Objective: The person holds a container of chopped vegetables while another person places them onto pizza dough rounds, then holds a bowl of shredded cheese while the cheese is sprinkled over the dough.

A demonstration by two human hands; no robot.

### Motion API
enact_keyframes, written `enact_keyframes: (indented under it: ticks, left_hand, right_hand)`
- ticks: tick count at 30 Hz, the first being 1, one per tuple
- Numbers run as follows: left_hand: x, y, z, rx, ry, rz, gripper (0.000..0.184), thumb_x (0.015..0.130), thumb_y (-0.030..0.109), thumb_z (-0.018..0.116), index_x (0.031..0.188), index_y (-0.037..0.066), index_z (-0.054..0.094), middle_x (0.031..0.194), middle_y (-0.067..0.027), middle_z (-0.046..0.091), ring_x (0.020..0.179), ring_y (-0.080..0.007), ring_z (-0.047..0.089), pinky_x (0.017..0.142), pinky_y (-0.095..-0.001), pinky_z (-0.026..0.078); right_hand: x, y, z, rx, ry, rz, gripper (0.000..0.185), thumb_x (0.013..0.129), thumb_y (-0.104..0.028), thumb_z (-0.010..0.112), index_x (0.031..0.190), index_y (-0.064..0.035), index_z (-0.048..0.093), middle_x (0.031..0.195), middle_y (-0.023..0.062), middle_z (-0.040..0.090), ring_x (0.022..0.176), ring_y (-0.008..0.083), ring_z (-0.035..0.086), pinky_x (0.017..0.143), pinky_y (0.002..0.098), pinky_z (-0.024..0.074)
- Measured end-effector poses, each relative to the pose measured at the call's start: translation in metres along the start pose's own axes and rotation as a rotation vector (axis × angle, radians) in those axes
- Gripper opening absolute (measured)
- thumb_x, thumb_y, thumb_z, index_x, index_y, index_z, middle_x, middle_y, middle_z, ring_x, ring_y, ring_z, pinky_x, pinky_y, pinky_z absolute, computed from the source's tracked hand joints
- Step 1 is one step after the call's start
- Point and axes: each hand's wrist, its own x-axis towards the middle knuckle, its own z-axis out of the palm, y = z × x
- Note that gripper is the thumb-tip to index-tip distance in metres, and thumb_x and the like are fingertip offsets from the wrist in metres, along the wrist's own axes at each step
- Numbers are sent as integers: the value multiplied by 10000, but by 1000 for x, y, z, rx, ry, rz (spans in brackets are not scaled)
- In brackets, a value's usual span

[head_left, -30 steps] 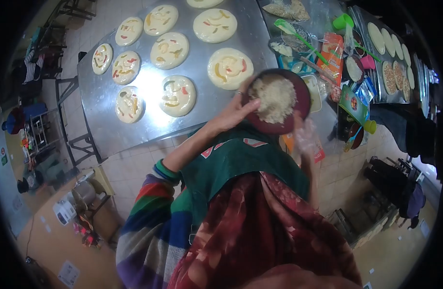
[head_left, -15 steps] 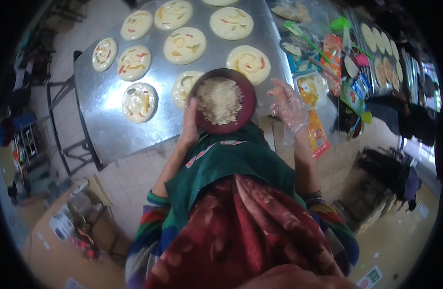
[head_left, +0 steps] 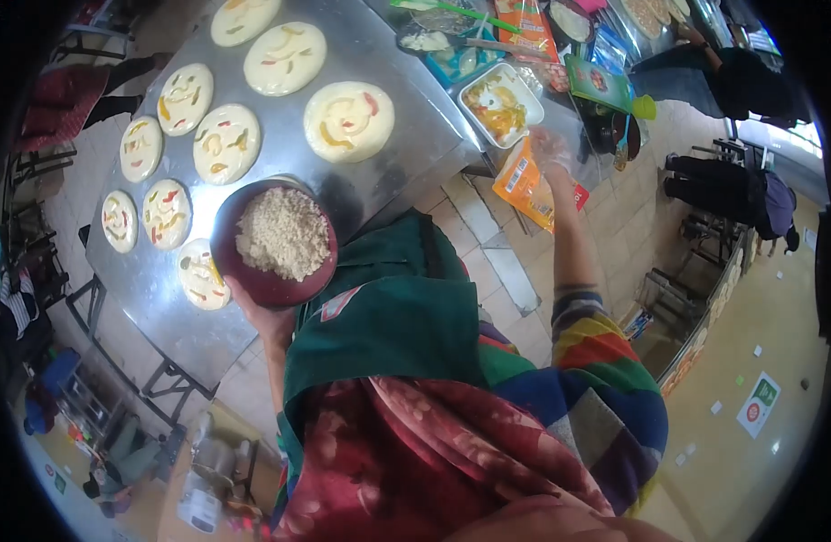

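My left hand (head_left: 263, 313) grips the side of a dark red bowl (head_left: 224, 242) heaped with pale crumbs (head_left: 284, 235). The bowl is over the near edge of a metal table. Beyond it lie several flat dough rounds (head_left: 347, 124), glossy and topped with red, yellow and green strips. My right hand (head_left: 551, 149), in a clear plastic glove, reaches out to the right above an orange packet (head_left: 524, 185). Its fingers are blurred, so their pose is unclear. Just past that hand stands a white tub (head_left: 535, 110) of yellowish strips.
The metal table (head_left: 397, 185) ends in a corner near my right arm. At its right lie a green-handled utensil (head_left: 460, 11), a green packet (head_left: 599, 88) and a lime cup (head_left: 644, 107). A person in dark clothes (head_left: 750, 86) stands at the far right.
My view has turned to the right. My right hand has moved away from the bowl, out to the orange packet beside the white tub. The bowl stays in my left hand.
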Motion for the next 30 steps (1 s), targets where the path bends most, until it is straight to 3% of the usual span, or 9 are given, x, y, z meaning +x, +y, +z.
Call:
enact_keyframes:
  ticks: [4, 6, 7, 9, 14, 17, 21, 25, 30]
  left_hand:
    - [-6, 8, 21, -248, 3, -60, 804, 831, 67, 680, 1459, 40, 178, 1426, -127, 322, 1279, -243, 353, 1077, -398, 300]
    - [-12, 4, 46, 148, 155, 29, 668, 928, 494, 452, 1436, 101, 269, 1432, -103, 351, 1298, -277, 356, 1080, -448, 303]
    - [-15, 4, 47, 101, 134, 39, 639, 949, 395, 475, 1446, 76, 230, 1435, -114, 333, 1296, -260, 348, 1087, -428, 291]
    - [-18, 4, 55, 59, 110, 49, 617, 976, 356, 445, 1456, 60, 194, 1439, -125, 316, 1297, -247, 339, 1097, -411, 275]
    - [-26, 0, 74, 18, 138, -2, 666, 973, 537, 303, 1454, 84, 213, 1453, -121, 308, 1314, -269, 334, 1102, -430, 277]
    - [-27, -3, 86, 80, 146, 38, 752, 887, 646, 406, 1450, 172, 252, 1442, -92, 346, 1309, -329, 348, 1012, -588, 359]
    - [-37, -4, 99, -168, 163, -63, 647, 974, 528, 320, 1427, 68, 279, 1422, -109, 369, 1297, -274, 366, 1098, -427, 287]
    - [-39, -4, 107, -99, 166, -35, 670, 968, 554, 302, 1426, 66, 277, 1409, -102, 377, 1282, -256, 380, 1083, -418, 297]
    - [-45, 4, 127, -100, 149, -24, 702, 956, 578, 307, 1430, 62, 259, 1413, -115, 365, 1282, -266, 379, 1078, -429, 302]
  right_hand:
    - [30, -6, 22, -172, 4, -225, 279, 917, -279, 456, 1098, -180, 643, 1091, 134, 642, 997, 325, 609, 863, 431, 485]
    - [41, -6, 32, -210, -69, -247, 295, 929, -301, 437, 1130, -194, 626, 1147, 132, 619, 1039, 329, 588, 891, 441, 472]
    - [41, -17, 29, -211, -126, -228, 291, 932, -298, 441, 1140, -197, 619, 1159, 134, 610, 1056, 327, 580, 900, 441, 467]
    - [42, -33, 25, -187, -211, -228, 285, 933, -294, 454, 1157, -203, 605, 1173, 141, 597, 1082, 327, 565, 918, 441, 455]
    - [49, -53, 20, -146, -305, -259, 283, 926, -293, 493, 1174, -197, 589, 1190, 168, 572, 1112, 341, 544, 938, 446, 436]
    - [60, -49, 38, -237, -216, -387, 300, 912, -304, 517, 1166, -162, 589, 1183, 172, 574, 1118, 351, 534, 932, 452, 436]
    - [64, -62, 40, -274, -208, -501, 270, 884, -273, 542, 1084, -100, 599, 1109, 177, 582, 1022, 361, 577, 832, 471, 482]
    - [75, -67, 50, -361, -320, -466, 271, 887, -270, 536, 1083, -94, 598, 1102, 178, 590, 996, 355, 593, 819, 477, 489]
    - [70, -72, 40, -333, -290, -495, 261, 890, -266, 529, 1080, -102, 603, 1065, 172, 612, 971, 357, 602, 821, 469, 489]
